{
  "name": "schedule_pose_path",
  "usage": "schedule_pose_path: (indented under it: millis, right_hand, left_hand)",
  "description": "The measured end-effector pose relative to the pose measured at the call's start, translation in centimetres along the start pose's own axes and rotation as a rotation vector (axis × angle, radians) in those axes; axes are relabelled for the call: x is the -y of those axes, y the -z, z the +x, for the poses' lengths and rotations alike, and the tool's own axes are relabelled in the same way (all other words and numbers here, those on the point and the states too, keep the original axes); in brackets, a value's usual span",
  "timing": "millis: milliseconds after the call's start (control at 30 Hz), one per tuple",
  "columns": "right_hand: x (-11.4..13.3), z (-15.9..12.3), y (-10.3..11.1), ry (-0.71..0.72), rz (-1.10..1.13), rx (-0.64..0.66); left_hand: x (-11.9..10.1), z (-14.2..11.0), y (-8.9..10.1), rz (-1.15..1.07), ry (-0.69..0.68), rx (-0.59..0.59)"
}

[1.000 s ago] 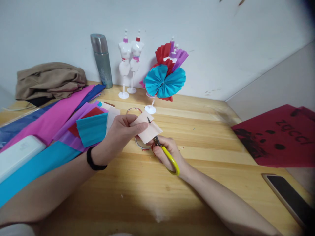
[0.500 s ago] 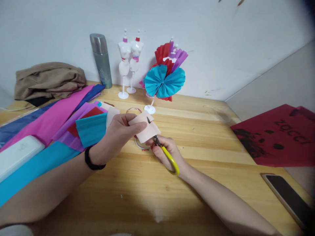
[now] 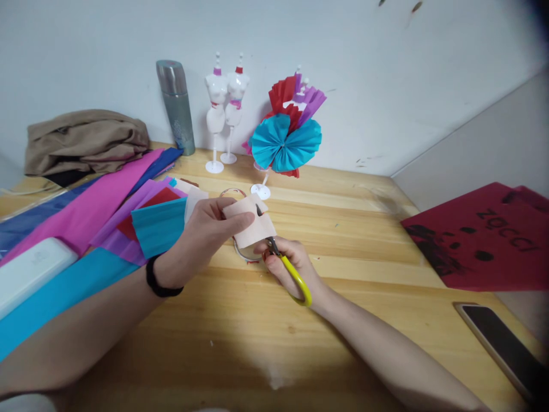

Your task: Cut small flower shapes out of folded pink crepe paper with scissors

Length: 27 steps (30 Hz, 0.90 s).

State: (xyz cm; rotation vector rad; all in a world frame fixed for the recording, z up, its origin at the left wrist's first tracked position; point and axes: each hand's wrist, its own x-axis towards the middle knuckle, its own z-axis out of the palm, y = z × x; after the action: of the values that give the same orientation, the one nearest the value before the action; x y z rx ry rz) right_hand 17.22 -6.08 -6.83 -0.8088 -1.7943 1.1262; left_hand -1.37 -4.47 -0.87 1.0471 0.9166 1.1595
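A small piece of pale peach paper [image 3: 247, 232] is pinched between the thumb and fingers of my left hand [image 3: 214, 220]. My right hand [image 3: 294, 266] grips a pair of scissors [image 3: 298, 283] by the yellow handles. The scissor blades pass behind the paper, and one dark tip shows at a slit near its upper right edge. Below and behind the paper, a roll of tape [image 3: 249, 257] lies on the table, partly hidden by it. To the left of my left hand are folded blue crepe paper [image 3: 158, 223] and red and purple sheets.
White mini mannequins [image 3: 215, 117] stand at the wall beside one dressed in a blue paper fan [image 3: 285, 143]. A flask [image 3: 175, 109] and brown cloth [image 3: 86, 143] sit at the back left. A white case [image 3: 38, 272] lies left; a red bag [image 3: 480, 237] and phone [image 3: 500, 343] are right.
The paper has shifted slightly around the blades, and the slit at its right edge looks a little wider. Both hands keep nearly the same place and hold.
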Motion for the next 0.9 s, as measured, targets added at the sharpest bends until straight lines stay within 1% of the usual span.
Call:
schedule_pose_path:
  millis: [233, 367, 500, 667, 900]
  right_hand:
    - [-0.30, -0.20, 0.05, -0.072, 0.007, 0.005]
    - [-0.47, -0.20, 0.03, -0.061, 0.022, 0.012]
    - [-0.10, -0.28, -0.01, -0.098, 0.025, 0.013]
    - [0.25, -0.27, -0.09, -0.105, 0.042, 0.021]
    - [0.43, -0.01, 0.01, -0.094, 0.047, 0.054]
  left_hand:
    - [-0.02, -0.08, -0.01, -0.020, -0.004, 0.020]
    - [-0.13, -0.09, -0.01, -0.021, 0.003, 0.011]
    - [-0.19, -0.07, -0.04, -0.012, 0.020, 0.001]
    - [-0.21, -0.04, -0.11, -0.051, 0.042, -0.008]
    - [0.14, -0.01, 0.10, 0.000, 0.053, 0.021]
